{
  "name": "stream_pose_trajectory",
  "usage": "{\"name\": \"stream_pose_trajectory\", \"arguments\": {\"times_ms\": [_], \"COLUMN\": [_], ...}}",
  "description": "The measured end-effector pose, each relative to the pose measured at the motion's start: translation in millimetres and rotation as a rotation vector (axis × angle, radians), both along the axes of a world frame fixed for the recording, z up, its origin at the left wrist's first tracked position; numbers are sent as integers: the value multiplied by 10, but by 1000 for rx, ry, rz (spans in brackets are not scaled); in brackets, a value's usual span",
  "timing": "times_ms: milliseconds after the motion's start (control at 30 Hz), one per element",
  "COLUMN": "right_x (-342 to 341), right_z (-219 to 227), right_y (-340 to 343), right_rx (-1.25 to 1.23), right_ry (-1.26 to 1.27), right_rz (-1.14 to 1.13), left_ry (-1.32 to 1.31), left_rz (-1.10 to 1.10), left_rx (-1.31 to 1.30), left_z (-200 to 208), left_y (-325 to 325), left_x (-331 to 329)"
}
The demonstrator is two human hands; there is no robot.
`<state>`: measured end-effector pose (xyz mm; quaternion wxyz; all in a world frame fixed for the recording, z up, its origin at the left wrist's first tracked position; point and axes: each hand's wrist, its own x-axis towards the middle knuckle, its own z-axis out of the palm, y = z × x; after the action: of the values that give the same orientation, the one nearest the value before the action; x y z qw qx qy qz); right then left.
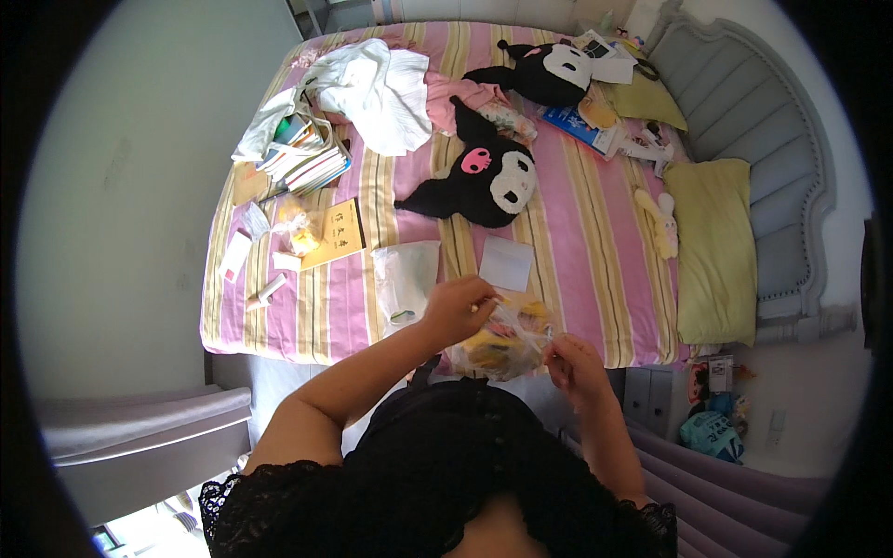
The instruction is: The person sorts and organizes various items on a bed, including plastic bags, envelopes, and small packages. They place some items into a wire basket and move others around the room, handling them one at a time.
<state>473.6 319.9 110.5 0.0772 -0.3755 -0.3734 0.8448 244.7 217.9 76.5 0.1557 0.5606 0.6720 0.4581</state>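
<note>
A clear plastic bag point(502, 352) with yellow and reddish things inside hangs between my hands at the near edge of the bed. My left hand point(460, 309) pinches the bag's upper left part, its fingers closed. On the other side, my right hand point(575, 367) grips the bag's right edge between thumb and fingers. What lies inside shows only as blurred colours through the plastic. Just beyond my hands, a white sheet of paper point(507, 262) lies on the bedspread. Left of it rests a translucent white pouch point(406, 279).
Black plush cushions point(493, 181) lie mid-bed and farther back. To the left are a yellow notebook point(337, 232), another knotted plastic bag point(299, 228), a white tube point(268, 291) and a tote of books point(307, 163). A green pillow point(714, 251) leans by the grey headboard point(753, 121).
</note>
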Motion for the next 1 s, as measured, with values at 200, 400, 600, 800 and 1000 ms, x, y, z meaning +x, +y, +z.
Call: {"name": "stream_pose_trajectory", "arguments": {"times_ms": [200,400,600,800,1000], "right_x": [-131,-154,-278,-315,-527], "right_z": [-209,-362,-651,-585,-396], "right_y": [-160,-224,-23,882,1528], "right_rx": [-226,-335,-137,247,657], "right_ry": [67,-96,-312,-371,-441], "right_rz": [-88,-44,-134,-275,-299], "left_ry": [-18,101,-93,132,445], "left_rz": [-155,-200,-201,178,79], "left_rx": [33,74,-300,-745,-1167], "left_z": [153,-256,-420,-1466,-2063], "left_y": [45,-83,-83,-760,-1174], "left_x": [416,596,513,-90,-308]}}
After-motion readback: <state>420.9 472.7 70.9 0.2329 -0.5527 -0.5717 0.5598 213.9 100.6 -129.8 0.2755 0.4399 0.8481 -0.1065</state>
